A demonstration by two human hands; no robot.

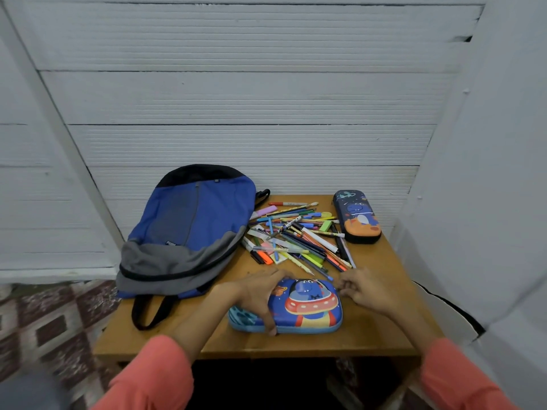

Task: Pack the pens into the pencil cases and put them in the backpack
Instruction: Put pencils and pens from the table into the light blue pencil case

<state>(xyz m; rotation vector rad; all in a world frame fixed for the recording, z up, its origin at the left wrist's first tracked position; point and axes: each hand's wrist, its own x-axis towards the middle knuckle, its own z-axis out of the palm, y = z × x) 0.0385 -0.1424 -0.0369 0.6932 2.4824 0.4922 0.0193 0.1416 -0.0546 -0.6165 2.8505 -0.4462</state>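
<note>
A blue pencil case point(307, 309) with a cartoon spaceship lies closed near the table's front edge. My left hand point(260, 294) grips its left end, fingers over the top and thumb on the front side. My right hand point(367, 288) touches its right end with curled fingers. Behind the case lies a loose pile of pens, pencils and markers point(299, 238). A second, dark blue and orange pencil case point(358, 217) lies closed at the back right. The blue and grey backpack point(189, 229) lies flat on the left, zipped shut.
The small wooden table point(370, 329) stands against a white panelled wall point(236, 99), with another white wall close on the right. The backpack's black strap point(148, 312) hangs toward the front left edge. Patterned floor tiles point(50, 324) show at the left.
</note>
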